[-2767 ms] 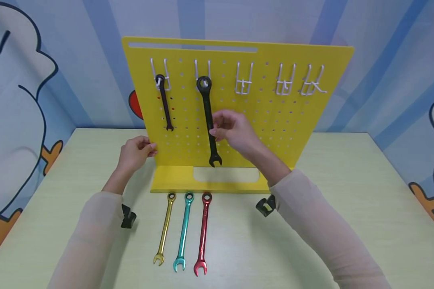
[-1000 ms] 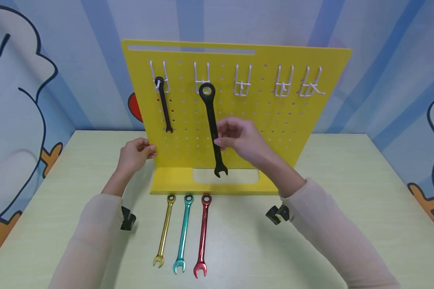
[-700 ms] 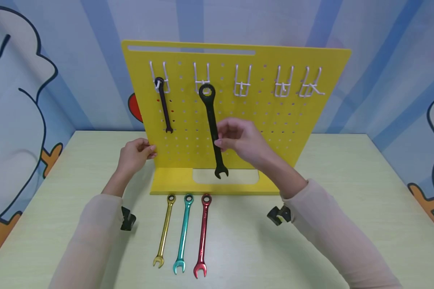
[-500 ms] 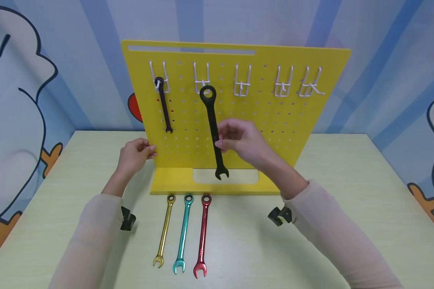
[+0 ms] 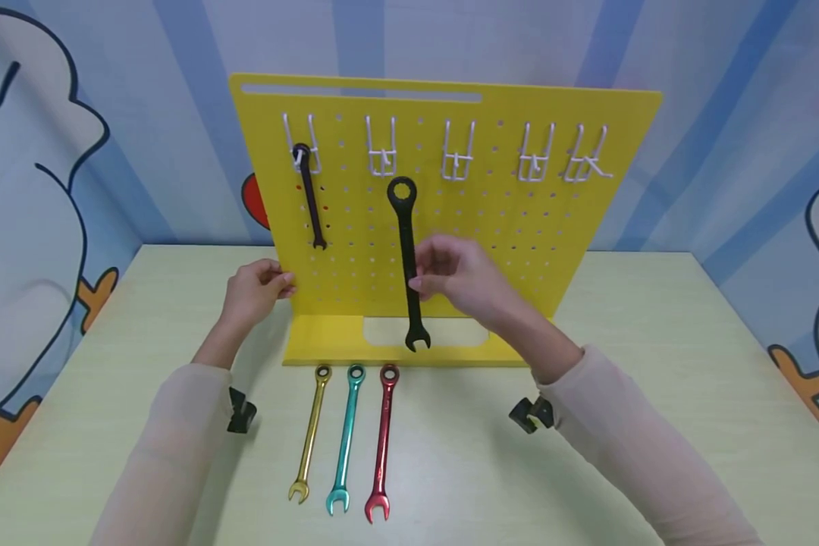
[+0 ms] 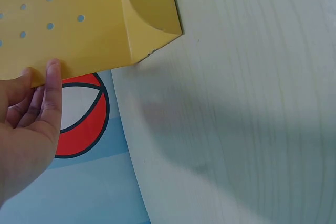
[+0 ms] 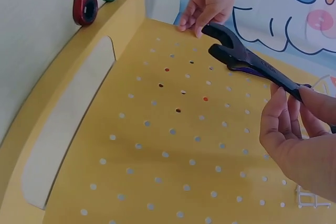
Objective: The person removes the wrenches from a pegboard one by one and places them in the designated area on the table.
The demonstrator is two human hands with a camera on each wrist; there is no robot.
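My right hand [image 5: 460,277] pinches a large black combination wrench [image 5: 406,235] by its shank, ring end up and open end down. The wrench is in front of the yellow pegboard [image 5: 519,227], its ring below the second white hook [image 5: 382,155]. In the right wrist view the wrench's open jaw end [image 7: 231,45] points away from the fingers. My left hand [image 5: 255,292] grips the pegboard's left edge between thumb and fingers; the left wrist view shows the fingertips [image 6: 53,69] at that edge. A smaller black wrench [image 5: 310,201] hangs on the first hook at the left.
A gold wrench [image 5: 310,436], a teal wrench [image 5: 347,440] and a red wrench [image 5: 384,444] lie side by side on the pale table [image 5: 655,379], in front of the board's base [image 5: 324,341]. More white hooks [image 5: 459,155] without tools line the board's right part.
The large black wrench has come off the second hook and moved down and slightly right with my right hand. My left hand has stayed at the board's edge.
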